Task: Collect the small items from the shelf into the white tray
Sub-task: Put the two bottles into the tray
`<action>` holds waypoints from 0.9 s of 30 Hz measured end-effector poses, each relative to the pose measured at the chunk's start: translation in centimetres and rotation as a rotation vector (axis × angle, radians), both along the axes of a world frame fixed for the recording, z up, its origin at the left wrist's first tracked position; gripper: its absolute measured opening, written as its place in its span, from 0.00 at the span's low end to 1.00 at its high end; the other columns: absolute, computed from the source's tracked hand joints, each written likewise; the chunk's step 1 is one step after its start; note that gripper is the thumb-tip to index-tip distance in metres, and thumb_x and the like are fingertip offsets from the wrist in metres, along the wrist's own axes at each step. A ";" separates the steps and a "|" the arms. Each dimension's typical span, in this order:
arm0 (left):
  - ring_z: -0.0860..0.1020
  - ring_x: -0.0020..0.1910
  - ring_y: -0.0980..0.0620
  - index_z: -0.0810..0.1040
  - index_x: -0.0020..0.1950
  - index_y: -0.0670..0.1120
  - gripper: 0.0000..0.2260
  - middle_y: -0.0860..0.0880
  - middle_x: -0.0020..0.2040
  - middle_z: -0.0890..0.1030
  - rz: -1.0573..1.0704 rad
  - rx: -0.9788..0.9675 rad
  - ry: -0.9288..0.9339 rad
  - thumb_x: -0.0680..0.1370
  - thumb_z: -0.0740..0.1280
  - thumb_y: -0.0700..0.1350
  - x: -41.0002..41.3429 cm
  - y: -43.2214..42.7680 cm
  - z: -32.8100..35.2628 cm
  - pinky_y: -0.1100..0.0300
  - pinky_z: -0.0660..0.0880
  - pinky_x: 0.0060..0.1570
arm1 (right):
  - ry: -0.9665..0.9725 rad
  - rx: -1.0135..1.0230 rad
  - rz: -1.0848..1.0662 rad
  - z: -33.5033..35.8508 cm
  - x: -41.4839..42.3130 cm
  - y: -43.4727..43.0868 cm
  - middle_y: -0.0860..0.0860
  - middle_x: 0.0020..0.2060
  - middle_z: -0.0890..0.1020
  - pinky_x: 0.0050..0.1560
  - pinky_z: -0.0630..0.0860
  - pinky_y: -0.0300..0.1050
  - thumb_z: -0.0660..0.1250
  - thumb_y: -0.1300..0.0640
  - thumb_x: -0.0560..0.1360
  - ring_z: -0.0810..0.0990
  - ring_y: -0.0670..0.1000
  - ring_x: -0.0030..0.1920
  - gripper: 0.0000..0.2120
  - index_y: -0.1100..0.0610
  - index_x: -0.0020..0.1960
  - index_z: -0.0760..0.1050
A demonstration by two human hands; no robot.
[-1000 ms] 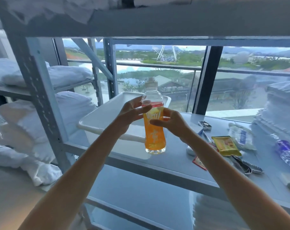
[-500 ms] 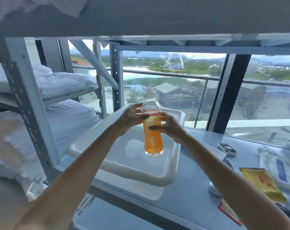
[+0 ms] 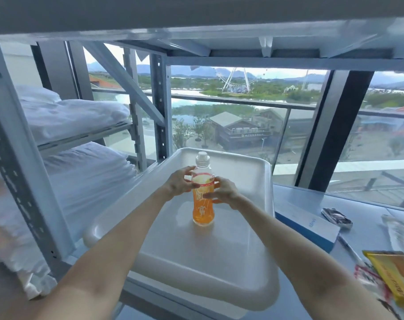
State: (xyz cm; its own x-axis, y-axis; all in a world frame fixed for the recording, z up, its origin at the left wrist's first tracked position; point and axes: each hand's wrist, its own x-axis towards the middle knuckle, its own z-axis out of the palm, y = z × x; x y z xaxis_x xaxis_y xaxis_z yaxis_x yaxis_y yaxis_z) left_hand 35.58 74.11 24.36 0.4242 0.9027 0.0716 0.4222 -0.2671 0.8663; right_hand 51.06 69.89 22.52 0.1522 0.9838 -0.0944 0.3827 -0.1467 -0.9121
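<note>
A clear bottle of orange drink (image 3: 203, 204) with a white cap stands upright inside the white tray (image 3: 247, 285), near its middle. My left hand (image 3: 179, 183) wraps the bottle's upper part from the left. My right hand (image 3: 221, 192) holds it from the right, a little lower. The tray sits on the grey shelf (image 3: 369, 255), at its left end. On the shelf to the right of the tray lie a white and blue box (image 3: 307, 225), a small crumpled wrapper (image 3: 337, 217) and a yellow packet (image 3: 395, 273).
A grey shelf board (image 3: 196, 12) hangs low overhead. A metal upright (image 3: 18, 172) stands at the left, with white bedding (image 3: 76, 181) stacked on the neighbouring rack. A glass window (image 3: 242, 116) lies behind the shelf.
Both hands have carried the bottle from the shelf over the tray and lowered it onto the tray's floor. The view has shifted left, so the tray fills the middle.
</note>
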 end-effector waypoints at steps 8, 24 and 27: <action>0.74 0.62 0.40 0.59 0.75 0.43 0.33 0.40 0.68 0.71 0.021 0.065 0.095 0.73 0.70 0.36 0.0 6.6 -0.4 0.45 0.72 0.62 | -0.086 -0.160 -0.114 -2.6 -2.1 5.3 0.60 0.58 0.77 0.52 0.80 0.53 0.73 0.66 0.69 0.80 0.57 0.53 0.31 0.59 0.69 0.66; 0.74 0.62 0.43 0.63 0.73 0.44 0.29 0.41 0.65 0.75 0.085 0.221 0.249 0.74 0.70 0.40 -0.2 17.5 -0.4 0.51 0.70 0.62 | -0.039 -0.120 -0.141 -6.5 -3.5 13.8 0.55 0.63 0.76 0.58 0.73 0.42 0.65 0.68 0.72 0.76 0.53 0.61 0.25 0.61 0.69 0.68; 0.73 0.64 0.43 0.61 0.74 0.44 0.30 0.41 0.67 0.74 0.083 0.208 0.257 0.74 0.69 0.40 0.0 18.3 -0.2 0.50 0.70 0.63 | -0.152 -0.140 -0.051 -6.4 -3.4 13.8 0.54 0.68 0.72 0.65 0.71 0.45 0.65 0.67 0.73 0.71 0.54 0.67 0.29 0.59 0.72 0.64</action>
